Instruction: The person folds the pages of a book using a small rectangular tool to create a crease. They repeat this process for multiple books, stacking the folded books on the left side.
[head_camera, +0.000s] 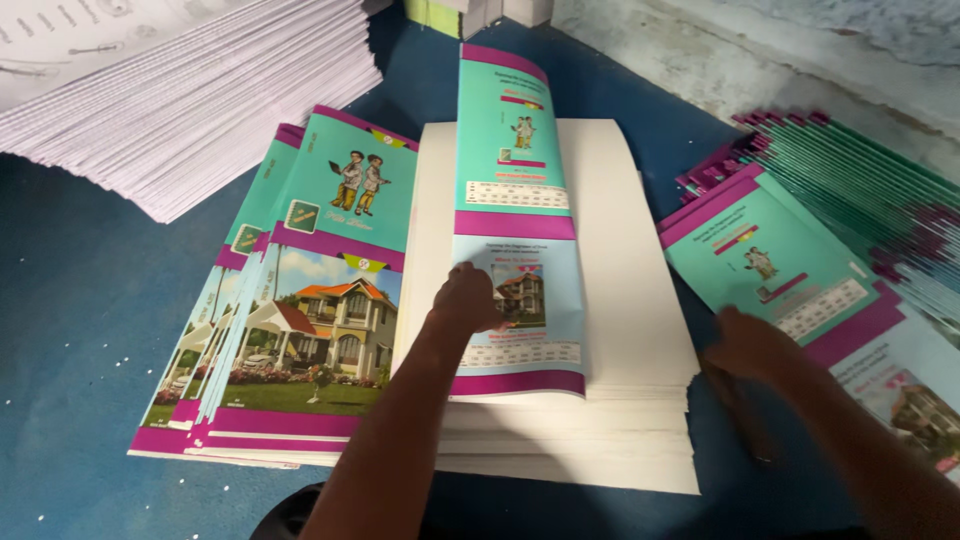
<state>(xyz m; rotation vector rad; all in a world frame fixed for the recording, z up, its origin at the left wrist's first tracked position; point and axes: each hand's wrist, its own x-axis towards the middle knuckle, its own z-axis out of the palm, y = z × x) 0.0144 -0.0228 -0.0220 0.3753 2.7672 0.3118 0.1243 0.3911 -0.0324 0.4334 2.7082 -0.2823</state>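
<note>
Left hand (465, 300) on cover sheet (515, 230) (atop paper stack (620, 300))

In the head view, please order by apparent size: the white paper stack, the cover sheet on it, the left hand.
1. white paper stack
2. cover sheet
3. left hand

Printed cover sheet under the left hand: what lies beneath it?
The cover sheet lies on a tall stack of plain white paper. The left hand presses it. Anything between sheet and stack is hidden.
</note>
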